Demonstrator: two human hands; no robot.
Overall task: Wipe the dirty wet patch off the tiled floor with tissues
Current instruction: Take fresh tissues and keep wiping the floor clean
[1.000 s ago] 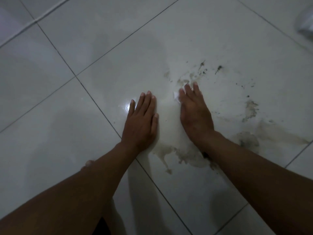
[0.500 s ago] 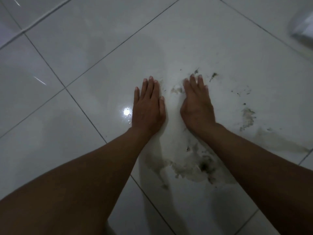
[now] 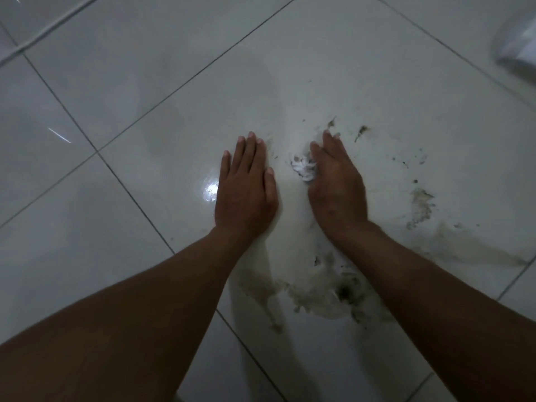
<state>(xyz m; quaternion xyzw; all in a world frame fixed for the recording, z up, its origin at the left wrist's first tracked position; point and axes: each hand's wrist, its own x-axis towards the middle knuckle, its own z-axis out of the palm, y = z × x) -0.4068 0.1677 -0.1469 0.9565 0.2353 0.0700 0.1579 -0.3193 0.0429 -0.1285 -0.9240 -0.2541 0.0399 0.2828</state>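
A dirty wet patch (image 3: 319, 297) spreads over a white floor tile (image 3: 377, 68), with brown smears near my wrists and dark specks (image 3: 420, 204) to the right. My right hand (image 3: 336, 187) lies flat on the patch, fingers straight, pressing a crumpled white tissue (image 3: 303, 169) whose edge shows beside the thumb. My left hand (image 3: 246, 187) rests flat on the tile just left of it, fingers straight and together, with nothing under it that I can see.
Dark grout lines (image 3: 130, 192) cross the glossy white floor. A blurred white object (image 3: 519, 44) sits at the far right edge. A light glare (image 3: 210, 190) shines beside my left hand.
Both hands slid forward over the tile, then the right hand drew slightly back, so the crumpled tissue shows again by its thumb. The view shifted a little.
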